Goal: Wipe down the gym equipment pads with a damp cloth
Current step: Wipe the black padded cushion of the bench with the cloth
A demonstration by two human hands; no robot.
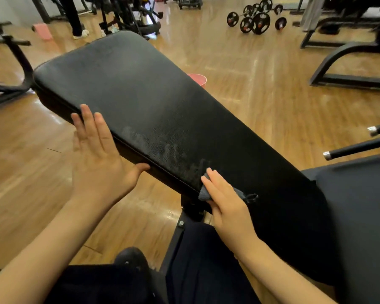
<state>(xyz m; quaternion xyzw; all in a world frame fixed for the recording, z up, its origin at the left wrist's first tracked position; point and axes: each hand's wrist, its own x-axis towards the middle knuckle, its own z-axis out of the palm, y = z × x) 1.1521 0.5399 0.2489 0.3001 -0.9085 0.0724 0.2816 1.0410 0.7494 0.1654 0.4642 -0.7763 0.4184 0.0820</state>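
A long black bench pad slopes away from me across the middle of the view, with damp streaks near its lower left edge. My right hand presses a dark grey cloth flat against the pad's near left edge, fingers straight; most of the cloth is hidden under the hand, and a loop tag sticks out to its right. My left hand lies open against the pad's left side, fingers spread and thumb touching the side seam. A second dark pad adjoins at the right.
A pink bucket stands on the wooden floor behind the pad. Barbells with black plates lie far back. Black machine frames stand at left and right. A person's legs are at the back left.
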